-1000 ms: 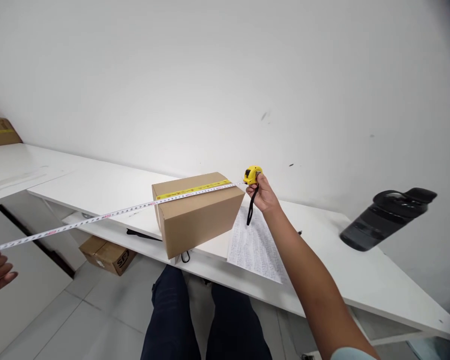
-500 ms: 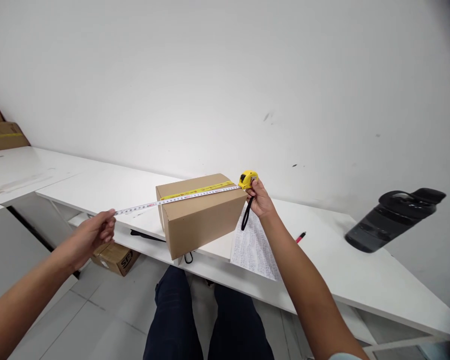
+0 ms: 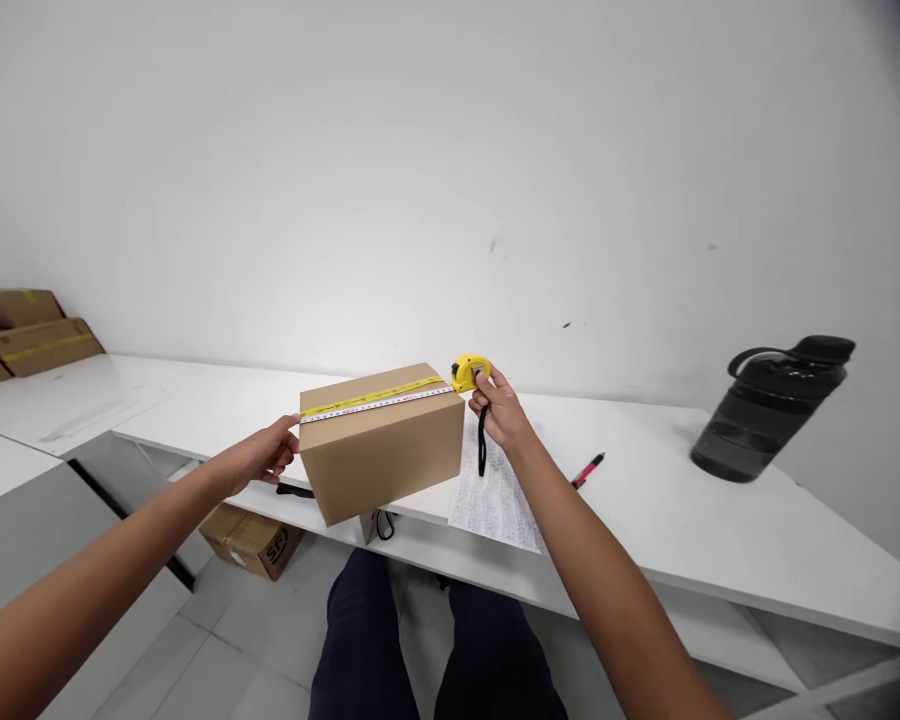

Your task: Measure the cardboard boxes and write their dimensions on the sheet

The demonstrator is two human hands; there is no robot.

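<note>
A brown cardboard box (image 3: 379, 455) with a yellow tape strip along its top sits on the white table (image 3: 682, 520). My right hand (image 3: 499, 410) grips a yellow tape measure case (image 3: 466, 372) at the box's right top corner, its black strap hanging down. The white blade (image 3: 379, 403) runs across the box top. My left hand (image 3: 262, 455) pinches the blade's end at the box's left top corner.
A printed paper sheet (image 3: 491, 490) lies right of the box, a red pen (image 3: 589, 469) beyond it. A dark water bottle (image 3: 772, 405) stands at the right. More cardboard boxes (image 3: 26, 330) are stacked far left; another box (image 3: 251, 540) lies on the floor under the table.
My left hand has moved in from the far left to the box's left corner, and the drawn-out blade has shortened to the box's length. The camera view has shifted slightly.
</note>
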